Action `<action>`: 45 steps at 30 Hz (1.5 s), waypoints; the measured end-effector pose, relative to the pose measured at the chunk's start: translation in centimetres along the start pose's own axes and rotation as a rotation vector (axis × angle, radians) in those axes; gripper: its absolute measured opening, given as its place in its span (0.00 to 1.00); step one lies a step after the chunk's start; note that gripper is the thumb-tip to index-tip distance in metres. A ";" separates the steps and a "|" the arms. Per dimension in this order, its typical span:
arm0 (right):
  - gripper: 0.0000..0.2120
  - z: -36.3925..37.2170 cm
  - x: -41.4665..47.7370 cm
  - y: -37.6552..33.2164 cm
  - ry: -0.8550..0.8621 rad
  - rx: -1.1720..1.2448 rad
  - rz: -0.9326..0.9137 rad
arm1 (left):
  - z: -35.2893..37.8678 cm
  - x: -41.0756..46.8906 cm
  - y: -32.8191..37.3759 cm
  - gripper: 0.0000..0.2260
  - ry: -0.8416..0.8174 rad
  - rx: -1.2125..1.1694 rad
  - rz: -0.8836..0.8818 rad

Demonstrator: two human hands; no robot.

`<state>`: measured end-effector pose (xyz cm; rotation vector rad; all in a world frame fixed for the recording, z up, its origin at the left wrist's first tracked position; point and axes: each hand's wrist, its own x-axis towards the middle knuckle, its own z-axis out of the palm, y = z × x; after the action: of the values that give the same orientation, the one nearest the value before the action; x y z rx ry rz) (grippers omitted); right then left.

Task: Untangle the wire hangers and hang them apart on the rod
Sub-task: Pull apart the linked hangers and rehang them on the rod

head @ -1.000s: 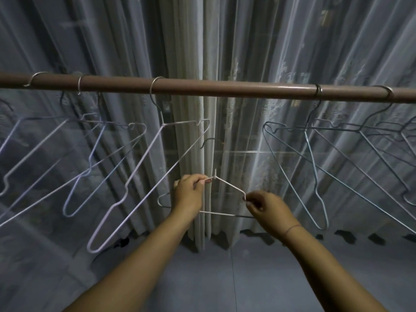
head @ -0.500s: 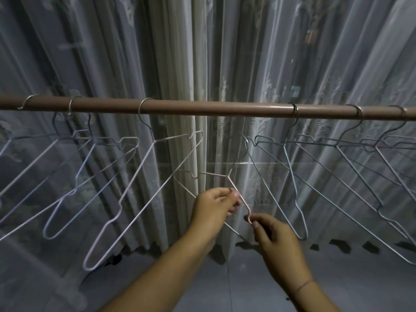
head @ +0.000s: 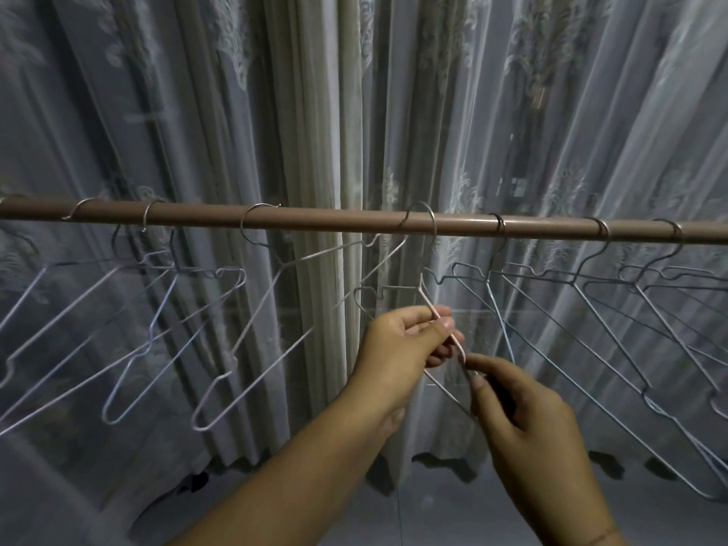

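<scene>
A brown rod [head: 354, 220] runs across the view at mid height. A pale wire hanger [head: 398, 287] has its hook [head: 427, 218] over the rod near the middle. My left hand [head: 402, 348] pinches its upper arm just below the neck. My right hand [head: 524, 419] pinches the same wire lower down, at its right shoulder bend. Several white hangers [head: 244, 340] hang slanted on the rod to the left. Several grey hangers [head: 591, 333] hang overlapping one another to the right.
Sheer patterned curtains [head: 571, 132] and a cream drape [head: 327, 151] hang right behind the rod. A grey tiled floor [head: 433, 514] lies below. The rod shows a bare stretch between the held hanger's hook and the nearest white hanger's hook [head: 256, 214].
Both hands have raised the pale hanger from well below the rod, and its hook now sits over the rod. The camera has tilted upward.
</scene>
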<state>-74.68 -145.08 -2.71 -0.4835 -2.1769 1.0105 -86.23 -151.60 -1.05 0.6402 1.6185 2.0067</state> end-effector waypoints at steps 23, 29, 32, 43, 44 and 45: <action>0.12 2.2 2.6 1.3 -0.031 -0.104 0.036 | -2.3 -0.2 0.7 0.09 0.165 0.146 -0.051; 0.20 2.4 1.5 -2.1 0.095 -0.192 -0.074 | -6.2 -4.4 3.6 0.07 0.135 0.311 0.115; 0.18 4.2 0.5 -6.0 0.031 -0.022 -0.182 | -10.2 -5.6 6.1 0.06 0.256 0.348 0.233; 0.16 19.0 -1.1 -17.0 -0.307 0.295 -0.008 | -27.7 -5.2 9.1 0.14 0.509 0.598 0.171; 0.16 20.7 -0.9 -17.2 -0.292 0.287 0.017 | -28.4 -4.9 8.9 0.14 0.468 0.599 0.135; 0.17 22.4 -0.7 -17.1 -0.269 0.265 0.040 | -28.8 -4.6 8.7 0.14 0.424 0.587 0.093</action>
<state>-90.93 -167.98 -0.21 -0.2802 -2.2241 1.4318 -101.40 -177.84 1.73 0.5097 2.5171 1.8039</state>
